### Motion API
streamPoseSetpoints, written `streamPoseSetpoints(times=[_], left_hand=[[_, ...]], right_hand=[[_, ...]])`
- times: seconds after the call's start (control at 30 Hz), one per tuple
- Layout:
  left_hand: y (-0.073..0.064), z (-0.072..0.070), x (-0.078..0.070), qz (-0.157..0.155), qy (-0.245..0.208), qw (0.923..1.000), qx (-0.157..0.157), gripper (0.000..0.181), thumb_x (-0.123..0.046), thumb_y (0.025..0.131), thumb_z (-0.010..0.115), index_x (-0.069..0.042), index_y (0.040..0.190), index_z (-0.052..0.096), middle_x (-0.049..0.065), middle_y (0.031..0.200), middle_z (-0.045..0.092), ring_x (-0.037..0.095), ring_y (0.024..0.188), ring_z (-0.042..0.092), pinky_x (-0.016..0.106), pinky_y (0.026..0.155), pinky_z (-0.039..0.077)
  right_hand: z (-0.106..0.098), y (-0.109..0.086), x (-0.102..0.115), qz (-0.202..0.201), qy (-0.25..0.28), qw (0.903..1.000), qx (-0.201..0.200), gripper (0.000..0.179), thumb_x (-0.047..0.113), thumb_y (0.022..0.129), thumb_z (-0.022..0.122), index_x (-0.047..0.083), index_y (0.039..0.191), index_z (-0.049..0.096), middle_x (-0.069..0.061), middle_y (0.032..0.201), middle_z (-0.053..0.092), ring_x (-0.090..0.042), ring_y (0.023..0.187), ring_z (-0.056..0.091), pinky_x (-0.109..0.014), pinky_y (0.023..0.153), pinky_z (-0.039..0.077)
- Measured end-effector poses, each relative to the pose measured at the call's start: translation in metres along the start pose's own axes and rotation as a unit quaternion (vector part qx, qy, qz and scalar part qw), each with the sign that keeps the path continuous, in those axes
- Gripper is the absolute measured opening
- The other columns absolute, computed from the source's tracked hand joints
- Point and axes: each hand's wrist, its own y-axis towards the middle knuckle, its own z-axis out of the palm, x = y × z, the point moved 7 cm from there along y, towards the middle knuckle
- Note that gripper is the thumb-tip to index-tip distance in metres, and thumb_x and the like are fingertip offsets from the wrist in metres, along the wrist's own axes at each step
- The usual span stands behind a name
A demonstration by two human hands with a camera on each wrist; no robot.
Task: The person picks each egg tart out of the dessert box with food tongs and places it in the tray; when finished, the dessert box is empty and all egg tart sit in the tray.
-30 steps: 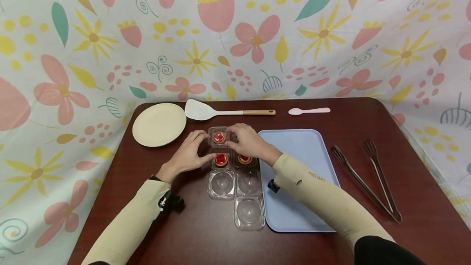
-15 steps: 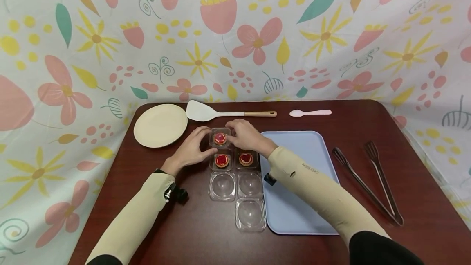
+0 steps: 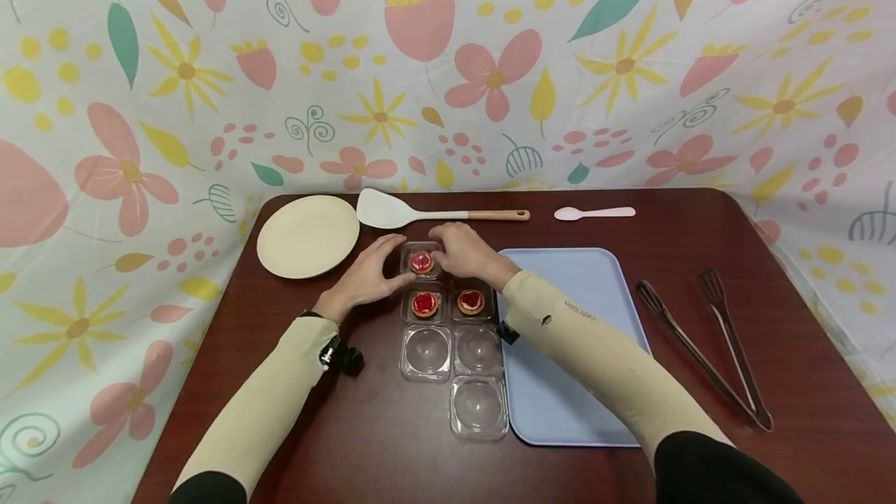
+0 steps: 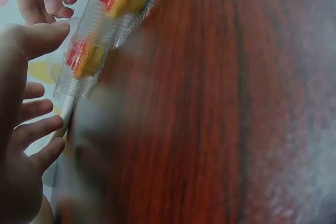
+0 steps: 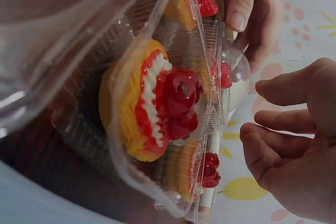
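Observation:
My left hand (image 3: 365,277) and right hand (image 3: 467,253) reach to either side of the farthest visible transparent plastic box (image 3: 421,261), which holds a red-topped tart. A transparent dome (image 5: 239,69) covers that tart in the right wrist view. The left fingers are spread and relaxed beside the boxes; the right fingers are loosely bent, apart from them. Nearer stand two more boxes with fruit tarts, a left tart (image 3: 424,304) and a right tart (image 3: 470,302). The right wrist view also shows another tart (image 5: 194,174), which my right hand hides in the head view.
Transparent dome lids lie in front, a left lid (image 3: 427,352), right lid (image 3: 479,350) and nearest lid (image 3: 479,408). Around them are a cream plate (image 3: 308,237), a white spatula (image 3: 392,211), a pink spoon (image 3: 595,213), a blue tray (image 3: 567,403) and tongs (image 3: 735,379).
My right hand and forearm have shifted slightly left and away, uncovering more of the nearer right tart. My left hand has moved a little farther forward. The boxes look about the same.

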Motion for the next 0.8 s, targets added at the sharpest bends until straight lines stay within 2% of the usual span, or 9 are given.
streamPoseSetpoints(times=[0.23,0.47,0.8], left_hand=[[0.004,0.007,0.006,-0.021,-0.007,0.9995,0.023,0.081,-0.048,0.085,0.07,-0.005,0.146,0.04,0.012,0.148,0.043,0.027,0.138,0.04,0.043,0.112,0.035],[0.01,0.008,0.01,-0.035,-0.011,0.999,0.026,0.08,-0.053,0.086,0.066,-0.008,0.147,0.041,0.011,0.149,0.043,0.028,0.139,0.04,0.045,0.112,0.035],[0.014,0.01,0.007,-0.025,-0.013,0.999,0.036,0.076,-0.05,0.087,0.068,-0.009,0.146,0.043,0.01,0.148,0.046,0.027,0.137,0.043,0.043,0.112,0.035]], right_hand=[[0.004,0.007,-0.009,0.021,0.005,0.9997,0.011,0.04,0.016,0.094,0.061,0.0,0.131,0.058,-0.016,0.127,0.062,-0.03,0.119,0.058,-0.042,0.098,0.048],[0.006,0.011,-0.018,0.042,0.031,0.9984,0.023,0.04,0.016,0.096,0.059,0.002,0.133,0.057,-0.015,0.131,0.06,-0.029,0.12,0.058,-0.043,0.098,0.049],[0.014,0.017,-0.022,0.042,0.017,0.9983,0.036,0.035,0.011,0.095,0.056,0.004,0.129,0.061,-0.013,0.124,0.065,-0.027,0.116,0.061,-0.041,0.095,0.05]])
